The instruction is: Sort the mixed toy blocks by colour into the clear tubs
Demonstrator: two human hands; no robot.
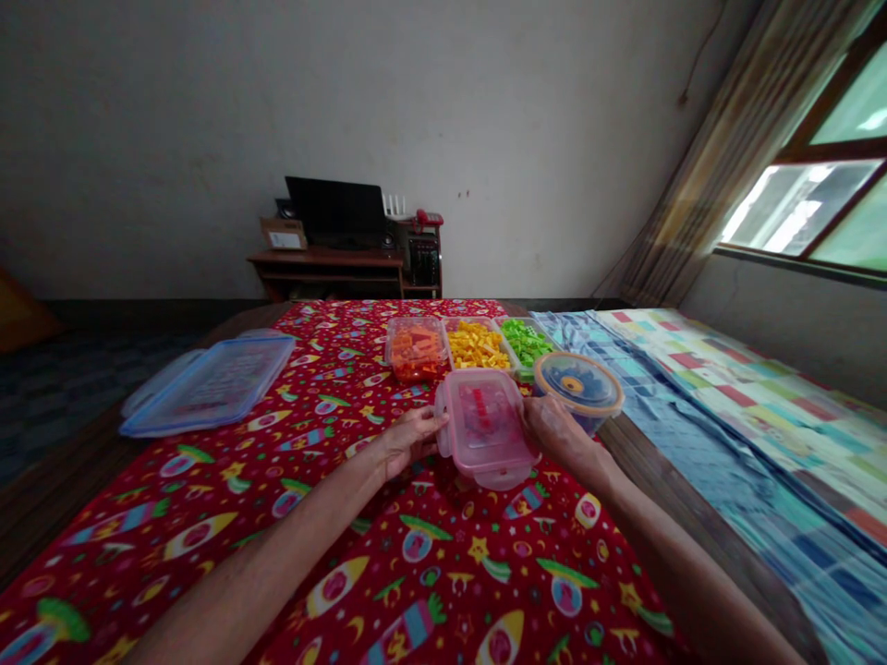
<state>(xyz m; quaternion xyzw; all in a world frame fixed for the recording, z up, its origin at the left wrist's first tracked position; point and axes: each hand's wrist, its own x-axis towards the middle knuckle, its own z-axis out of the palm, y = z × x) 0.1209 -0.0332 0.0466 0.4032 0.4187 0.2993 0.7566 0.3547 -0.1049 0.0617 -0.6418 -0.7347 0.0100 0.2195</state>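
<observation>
A clear plastic container with a pink-rimmed lid [485, 429] is between my two hands over the red patterned cloth. My left hand [414, 436] grips its left side, thumb on the rim. On the opposite side, my right hand [558, 432] has its fingers closed around the edge, partly hidden by the container. Just behind stand open boxes of orange pieces [418, 347], yellow pieces [477, 345] and green pieces [525, 344]. Close to my right hand is a round tub with an orange-rimmed lid [578, 380], dark blue inside.
Flat clear lids with blue rims [214, 388] lie at the table's left. The red cloth [333, 517] covers the table. To the right is a bed with a checked cover [748, 480]. A desk with a monitor [336, 212] stands by the far wall.
</observation>
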